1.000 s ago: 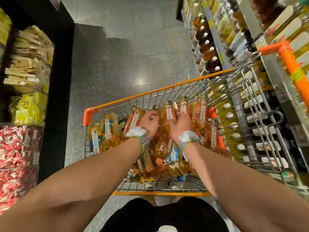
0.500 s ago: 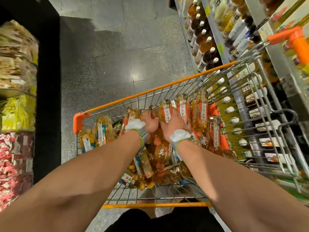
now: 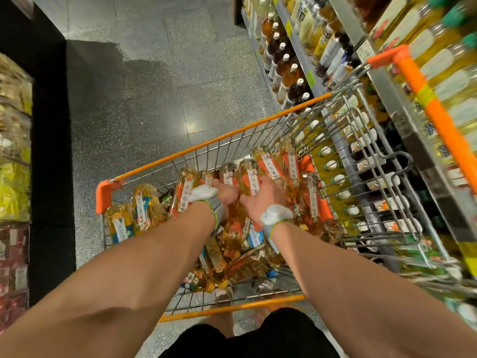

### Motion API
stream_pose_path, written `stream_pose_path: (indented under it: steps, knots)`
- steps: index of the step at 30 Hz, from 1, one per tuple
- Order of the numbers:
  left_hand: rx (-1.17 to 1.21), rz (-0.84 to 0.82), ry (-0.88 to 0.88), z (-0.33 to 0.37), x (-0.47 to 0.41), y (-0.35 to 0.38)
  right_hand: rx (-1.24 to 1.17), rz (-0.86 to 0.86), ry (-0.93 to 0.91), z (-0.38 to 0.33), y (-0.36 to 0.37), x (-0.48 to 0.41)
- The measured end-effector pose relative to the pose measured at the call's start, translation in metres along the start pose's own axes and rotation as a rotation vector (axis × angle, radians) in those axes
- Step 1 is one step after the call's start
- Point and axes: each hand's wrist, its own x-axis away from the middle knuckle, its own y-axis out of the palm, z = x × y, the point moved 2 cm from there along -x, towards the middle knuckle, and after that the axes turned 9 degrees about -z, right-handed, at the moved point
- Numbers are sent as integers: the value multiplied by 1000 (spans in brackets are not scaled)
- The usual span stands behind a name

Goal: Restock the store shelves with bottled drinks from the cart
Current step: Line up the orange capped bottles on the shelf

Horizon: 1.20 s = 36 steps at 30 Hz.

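- Left hand [image 3: 226, 193] curls round one bottle [image 3: 228, 177] in the cart [image 3: 104, 192]
- Right hand [image 3: 260, 200] grips the next bottle [image 3: 251, 177], just beside it
- Many yellow bottles [image 3: 145, 202] fill the cart
- Shelves [image 3: 296, 47] of drinks stand on the right

I have one wide head-worn view, facing forward and down. It sits close over the shopping cart [image 3: 103, 193], shelves [image 3: 298, 51] at right.

A shop aisle is shown: bottled drinks are ranged on shelves [image 3: 304, 71] beside a wire shopping cart [image 3: 232, 135].
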Motion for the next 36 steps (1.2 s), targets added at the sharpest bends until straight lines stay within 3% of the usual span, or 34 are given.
stream_pose_path:
  steps: [3, 9, 13, 18, 22, 25, 30, 32, 36]
  knots:
    - [-37, 4, -6, 2, 7, -7, -82, -18, 67, 4, 2, 0]
    - [238, -193, -28, 15, 31, -13, -227, 22, 162, 0, -17, 12]
    - [115, -278, 97, 59, 68, -14, -321, 27, 146, -7, -66, 29]
    - [195, -492, 296, 104, 117, 11, -538, 253, 86, 2, -134, 79]
    - [155, -553, 452, 142, 169, 42, -660, 547, 86, 16, -176, 119]
    - [32, -609, 564, 159, 207, 72, -705, 560, 99, 41, -207, 150]
    - [-72, -729, 715, 166, 273, 136, -818, 809, 124, 95, -251, 214]
    - [-118, -715, 784, 164, 288, 156, -803, 840, 141, 108, -262, 236]
    - [-147, -846, 821, 137, 350, 217, -756, 901, 203, 161, -281, 308]
